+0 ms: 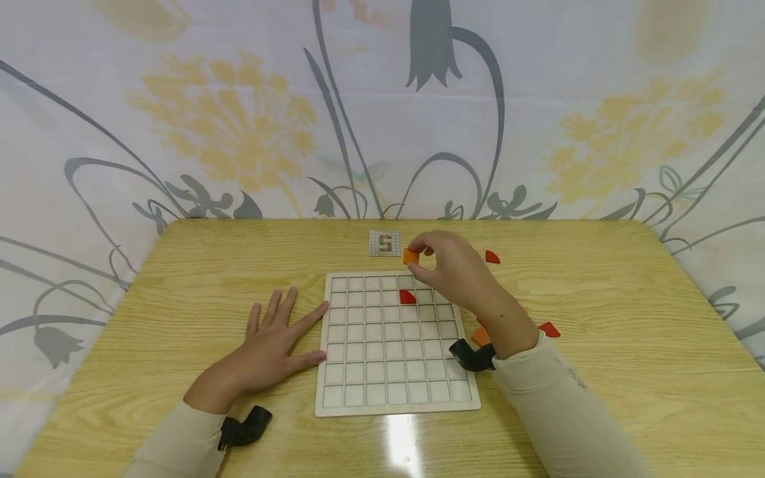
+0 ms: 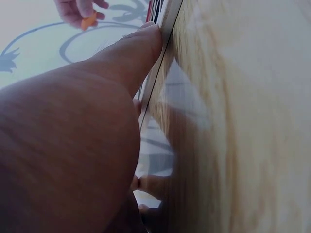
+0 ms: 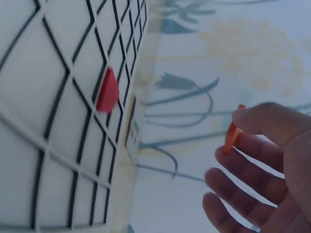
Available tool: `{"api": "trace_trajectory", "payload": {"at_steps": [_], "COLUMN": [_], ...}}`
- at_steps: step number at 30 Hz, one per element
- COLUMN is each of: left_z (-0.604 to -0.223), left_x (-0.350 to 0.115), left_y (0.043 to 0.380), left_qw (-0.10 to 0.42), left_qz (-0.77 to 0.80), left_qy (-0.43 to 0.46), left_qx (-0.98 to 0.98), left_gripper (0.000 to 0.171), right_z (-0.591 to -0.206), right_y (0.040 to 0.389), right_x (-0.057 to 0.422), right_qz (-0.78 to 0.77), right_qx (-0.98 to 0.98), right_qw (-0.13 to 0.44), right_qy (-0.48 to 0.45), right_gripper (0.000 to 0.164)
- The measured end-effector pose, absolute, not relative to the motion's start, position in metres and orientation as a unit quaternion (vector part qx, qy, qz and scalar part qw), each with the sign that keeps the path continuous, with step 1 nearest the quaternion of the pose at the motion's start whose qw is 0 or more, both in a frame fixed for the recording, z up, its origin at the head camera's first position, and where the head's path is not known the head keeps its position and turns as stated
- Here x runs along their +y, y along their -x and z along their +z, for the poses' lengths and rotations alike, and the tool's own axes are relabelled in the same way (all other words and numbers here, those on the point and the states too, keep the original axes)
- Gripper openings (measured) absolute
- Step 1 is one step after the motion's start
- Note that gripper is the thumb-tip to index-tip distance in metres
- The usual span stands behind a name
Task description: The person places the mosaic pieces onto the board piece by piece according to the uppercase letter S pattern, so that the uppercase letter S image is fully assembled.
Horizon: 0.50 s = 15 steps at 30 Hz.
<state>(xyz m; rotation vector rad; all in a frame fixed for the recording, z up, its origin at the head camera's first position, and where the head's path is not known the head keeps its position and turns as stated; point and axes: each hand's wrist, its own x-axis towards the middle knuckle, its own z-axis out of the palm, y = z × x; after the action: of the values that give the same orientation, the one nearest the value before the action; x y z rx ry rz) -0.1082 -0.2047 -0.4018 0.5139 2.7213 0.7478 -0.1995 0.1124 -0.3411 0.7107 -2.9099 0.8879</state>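
A white grid board (image 1: pixel 364 354) lies on the wooden table. One red quarter-round tile (image 1: pixel 407 297) sits in a cell in its upper part, seen also in the right wrist view. My right hand (image 1: pixel 457 269) pinches an orange square tile (image 1: pixel 410 256) between thumb and fingers, above the board's far edge. In the right wrist view that orange tile (image 3: pixel 232 133) shows nearly edge-on, the other fingers loosely bent. My left hand (image 1: pixel 269 348) rests flat with fingers spread, thumb and index fingertip at the board's left edge.
A small card (image 1: pixel 385 243) with an S pattern lies behind the board. To the right are a red tile (image 1: pixel 493 257), another red tile (image 1: pixel 549 330) and an orange tile (image 1: pixel 481 336) partly hidden by my right wrist. A flowered cloth (image 1: pixel 382 119) hangs behind the table.
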Motion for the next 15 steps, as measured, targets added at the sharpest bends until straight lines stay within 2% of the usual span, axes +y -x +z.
{"api": "trace_trajectory", "payload": {"at_steps": [9, 15], "left_z": [-0.403, -0.403], "left_x": [-0.205, -0.206], "left_y": [0.109, 0.109], "left_qw": [0.136, 0.136], "left_qz": [0.256, 0.25], "left_qy": [-0.179, -0.175], "left_qx": [0.94, 0.943], "left_gripper": [0.077, 0.077], "right_z": [-0.356, -0.363], "right_y": [0.192, 0.191], "right_x": [0.095, 0.089], "right_qz": [0.277, 0.257], "right_qx": [-0.927, -0.93], "right_qw": [0.037, 0.022], "right_qy": [-0.252, -0.262], "right_gripper": [0.024, 0.025]}}
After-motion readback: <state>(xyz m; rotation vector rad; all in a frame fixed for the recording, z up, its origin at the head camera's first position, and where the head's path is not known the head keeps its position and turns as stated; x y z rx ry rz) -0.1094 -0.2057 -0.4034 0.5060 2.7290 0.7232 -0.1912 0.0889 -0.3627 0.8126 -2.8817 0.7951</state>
